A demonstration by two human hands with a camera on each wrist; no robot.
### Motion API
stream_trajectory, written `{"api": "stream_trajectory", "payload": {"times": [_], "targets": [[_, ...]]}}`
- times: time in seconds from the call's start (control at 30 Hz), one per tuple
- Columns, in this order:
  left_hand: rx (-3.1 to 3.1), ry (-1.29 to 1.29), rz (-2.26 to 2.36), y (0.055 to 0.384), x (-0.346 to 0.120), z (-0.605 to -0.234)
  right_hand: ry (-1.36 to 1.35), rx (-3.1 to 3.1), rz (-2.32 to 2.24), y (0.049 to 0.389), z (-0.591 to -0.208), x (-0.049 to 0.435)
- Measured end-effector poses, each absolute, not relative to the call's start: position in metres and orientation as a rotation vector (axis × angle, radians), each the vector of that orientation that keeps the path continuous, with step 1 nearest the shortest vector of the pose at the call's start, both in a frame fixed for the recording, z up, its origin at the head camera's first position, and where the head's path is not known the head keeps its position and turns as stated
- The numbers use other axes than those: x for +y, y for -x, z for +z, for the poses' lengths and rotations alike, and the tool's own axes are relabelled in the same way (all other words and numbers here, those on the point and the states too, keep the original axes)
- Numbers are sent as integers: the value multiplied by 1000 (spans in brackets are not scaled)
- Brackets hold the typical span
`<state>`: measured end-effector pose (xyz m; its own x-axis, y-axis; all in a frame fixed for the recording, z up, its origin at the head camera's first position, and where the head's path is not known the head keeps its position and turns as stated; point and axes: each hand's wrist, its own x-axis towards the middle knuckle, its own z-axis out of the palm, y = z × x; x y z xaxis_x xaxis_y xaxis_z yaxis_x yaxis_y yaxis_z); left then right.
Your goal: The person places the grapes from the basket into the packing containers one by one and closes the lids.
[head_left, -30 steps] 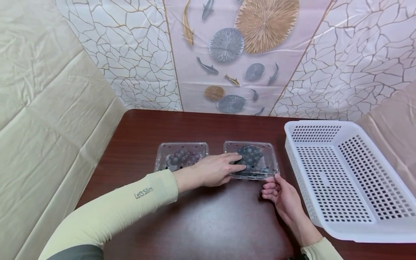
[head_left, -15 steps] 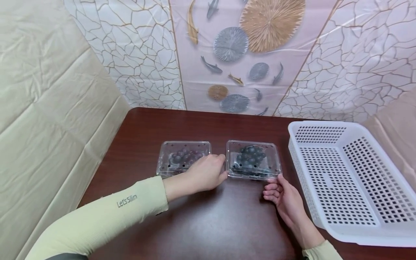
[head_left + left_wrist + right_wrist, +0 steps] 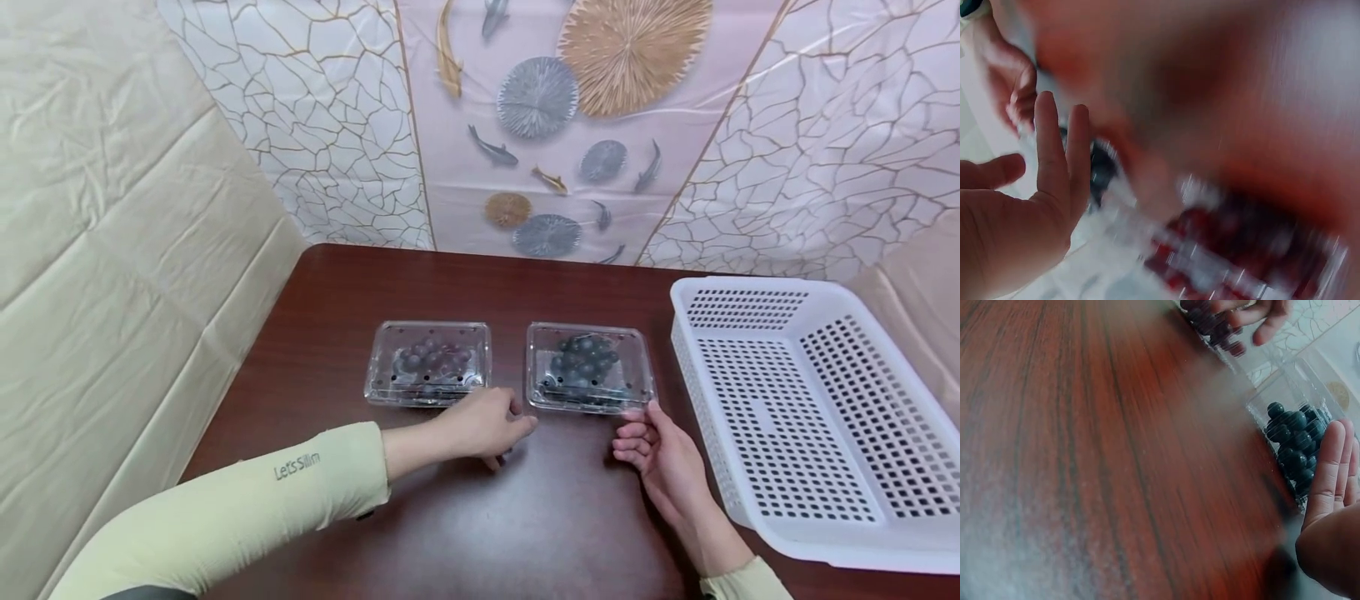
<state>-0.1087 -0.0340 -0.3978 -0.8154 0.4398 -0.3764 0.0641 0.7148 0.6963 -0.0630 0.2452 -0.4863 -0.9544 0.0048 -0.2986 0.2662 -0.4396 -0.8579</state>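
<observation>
Two clear plastic clamshell boxes of grapes stand side by side on the table. Reddish-purple grapes (image 3: 431, 360) fill part of the left box (image 3: 382, 379); dark, nearly black grapes (image 3: 585, 358) lie in the right box (image 3: 633, 358). My left hand (image 3: 480, 429) hovers by the near right corner of the left box, holding nothing. Its fingers (image 3: 1052, 150) look extended in the left wrist view. At the near right corner of the right box, my right hand (image 3: 669, 462) touches the edge with its fingertips. Straight fingers (image 3: 1329, 469) lie alongside that box in the right wrist view.
A white perforated plastic basket (image 3: 712, 450) stands on the right side of the dark red wooden table (image 3: 465, 533). Patterned cloth (image 3: 337, 125) hangs behind the table, and beige cloth (image 3: 112, 250) borders its left side.
My left hand has come off the right box's lid and moved left and nearer to me, uncovering both boxes. The right hand stays at the right box's corner. The view has shifted slightly.
</observation>
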Motion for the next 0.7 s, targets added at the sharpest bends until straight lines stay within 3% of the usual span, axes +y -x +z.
{"api": "stream_trajectory", "payload": {"times": [0.3,0.7], "targets": [[1850,134,1644,100,-15,-427,-391,1516,-2530,63,-484,244],[1693,235,1912,108,4,-448,-434,1496,-2514,64,-483,244]]}}
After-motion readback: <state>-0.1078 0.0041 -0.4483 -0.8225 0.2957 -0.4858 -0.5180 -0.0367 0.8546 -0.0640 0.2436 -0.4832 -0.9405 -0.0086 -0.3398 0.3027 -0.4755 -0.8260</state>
